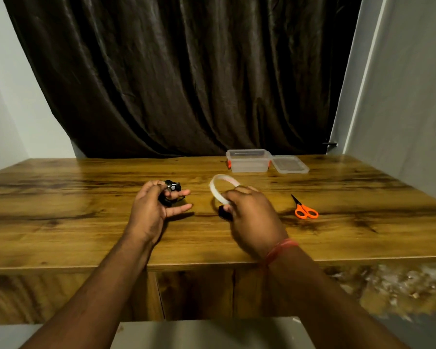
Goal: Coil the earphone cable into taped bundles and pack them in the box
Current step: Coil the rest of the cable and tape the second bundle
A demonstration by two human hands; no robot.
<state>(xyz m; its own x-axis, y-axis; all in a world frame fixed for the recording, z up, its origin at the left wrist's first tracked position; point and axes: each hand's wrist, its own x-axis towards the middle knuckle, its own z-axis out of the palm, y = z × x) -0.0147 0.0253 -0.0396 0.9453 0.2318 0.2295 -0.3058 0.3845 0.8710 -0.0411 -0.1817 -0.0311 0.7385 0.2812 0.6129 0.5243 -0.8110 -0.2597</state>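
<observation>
Left hand (pixel 150 207), centre-left of frame, grips a black coiled earphone cable (pixel 171 191), two fingers sticking out straight. Right hand (pixel 249 212), centre, holds a white tape roll (pixel 220 186) upright; something small and black sits under its fingers, blurred. Orange scissors (pixel 305 209) lie right of it. Clear box (pixel 248 161) with lid (pixel 290 164) beside it, upper centre-right. Surface: wood-grain table (pixel 73 210). Dark curtain (pixel 186 71) behind, pale walls (pixel 413 96) either side. No legible writing.
</observation>
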